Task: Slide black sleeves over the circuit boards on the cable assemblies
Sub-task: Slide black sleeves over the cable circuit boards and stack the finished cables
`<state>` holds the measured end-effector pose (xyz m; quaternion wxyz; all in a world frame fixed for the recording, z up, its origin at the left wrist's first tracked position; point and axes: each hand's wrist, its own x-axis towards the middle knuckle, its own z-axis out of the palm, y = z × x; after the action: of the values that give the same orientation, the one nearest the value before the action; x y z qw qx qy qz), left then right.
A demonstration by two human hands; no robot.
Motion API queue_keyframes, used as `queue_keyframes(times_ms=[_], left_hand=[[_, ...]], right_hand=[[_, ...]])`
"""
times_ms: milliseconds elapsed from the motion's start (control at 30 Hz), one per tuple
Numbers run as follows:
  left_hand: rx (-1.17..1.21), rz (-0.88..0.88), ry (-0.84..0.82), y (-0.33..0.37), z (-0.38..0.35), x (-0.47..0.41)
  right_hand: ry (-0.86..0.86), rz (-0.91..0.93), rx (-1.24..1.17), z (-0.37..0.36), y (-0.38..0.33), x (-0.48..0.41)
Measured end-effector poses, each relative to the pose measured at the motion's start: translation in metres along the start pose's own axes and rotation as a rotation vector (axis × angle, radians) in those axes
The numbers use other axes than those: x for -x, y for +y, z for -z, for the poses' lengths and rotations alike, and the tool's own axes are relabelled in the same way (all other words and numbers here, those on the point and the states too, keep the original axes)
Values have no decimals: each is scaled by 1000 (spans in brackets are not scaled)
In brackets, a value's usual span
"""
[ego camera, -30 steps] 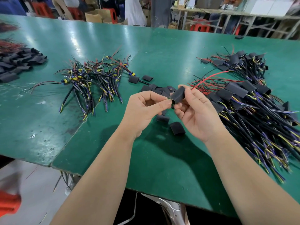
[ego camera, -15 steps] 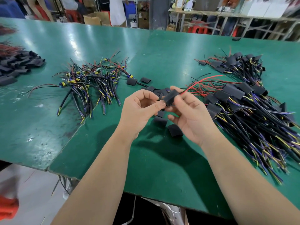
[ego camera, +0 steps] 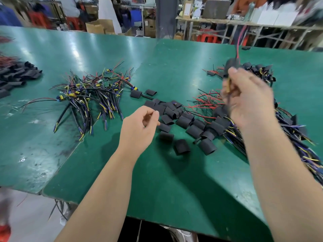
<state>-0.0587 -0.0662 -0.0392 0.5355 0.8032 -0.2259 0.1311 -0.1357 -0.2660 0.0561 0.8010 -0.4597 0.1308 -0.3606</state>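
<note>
- Above the right hand: the sleeved assembly sticks up out of the grip, black sleeve on top, red wire running up past it. Motion blur, so I can't confirm the board is fully covered.
- Right hand: raised well off the table, fingers curled round the cable just below the sleeve. Gripping it.
- Left hand: lower, hovering close over the table, fingers loosely curled, thumb near forefinger. Nothing visible in it, so it's free.
- Step, my read: this piece looks done and is headed for the finished pile, right of and below the right hand.
- Doing it well: check no board edge shows below the sleeve before dropping it. Lay it wires-parallel on the pile so nothing tangles or drags a sleeve off.
- Loose sleeves lie just right of the left hand's fingertips, between the hands. Bare assemblies sit well to its left. Left hand is placed to grab either.
</note>
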Motion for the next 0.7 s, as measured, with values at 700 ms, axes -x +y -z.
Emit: queue_keyframes(times_ms=[700], left_hand=[[-949, 410, 26, -39, 30, -38]], right_hand=[[275, 184, 1499, 65, -16, -32]])
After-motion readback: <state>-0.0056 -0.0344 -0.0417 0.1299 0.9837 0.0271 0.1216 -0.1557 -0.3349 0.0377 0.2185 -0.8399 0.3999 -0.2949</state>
